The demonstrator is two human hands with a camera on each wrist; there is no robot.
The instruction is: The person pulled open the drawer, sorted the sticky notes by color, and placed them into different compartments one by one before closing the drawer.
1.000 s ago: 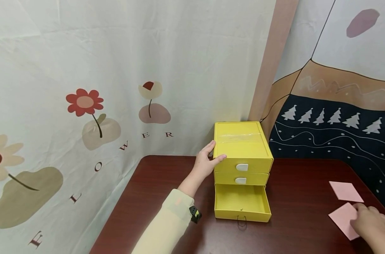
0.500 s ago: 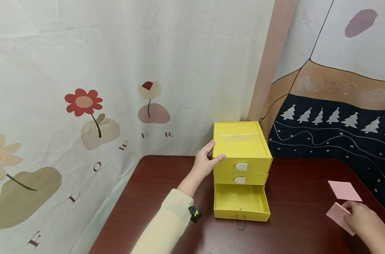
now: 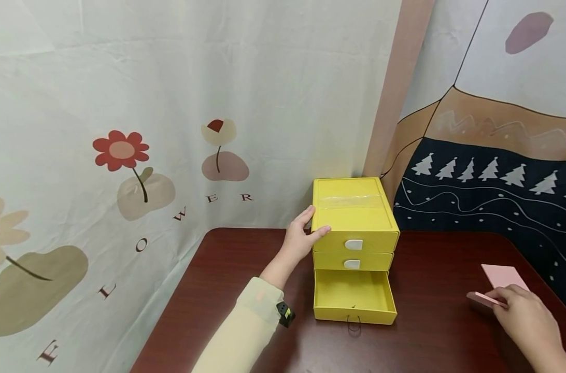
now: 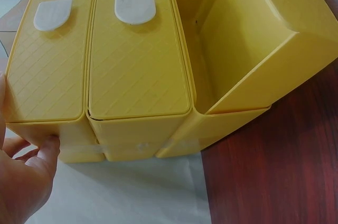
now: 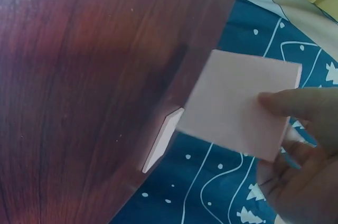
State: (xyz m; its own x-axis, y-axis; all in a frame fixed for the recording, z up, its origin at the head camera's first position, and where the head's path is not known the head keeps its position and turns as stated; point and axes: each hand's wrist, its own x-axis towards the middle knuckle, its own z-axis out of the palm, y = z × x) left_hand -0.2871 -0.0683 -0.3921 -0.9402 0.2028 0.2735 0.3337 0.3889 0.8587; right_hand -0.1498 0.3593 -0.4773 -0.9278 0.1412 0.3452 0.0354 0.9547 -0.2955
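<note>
My left hand rests on the upper left front corner of a yellow drawer cabinet, fingers mostly straight along it. In the left wrist view the thumb touches the cabinet. The bottom drawer is pulled out, and nothing shows inside. Two upper drawers with white tabs are closed. On the right, my right hand pinches a pink square note pad between thumb and fingers, raised off the table. A second pink note pad lies flat behind that hand, partly covered by it.
A dark red-brown wooden table carries everything. Pale curtain cloth with printed flowers hangs behind, and a dark cloth with white trees hangs at the right. A thin dark loop hangs from the open drawer's front.
My right hand has lifted one pink note pad from the table, tilting it edge-on and moving it a little left and back. My left hand stays on the cabinet.
</note>
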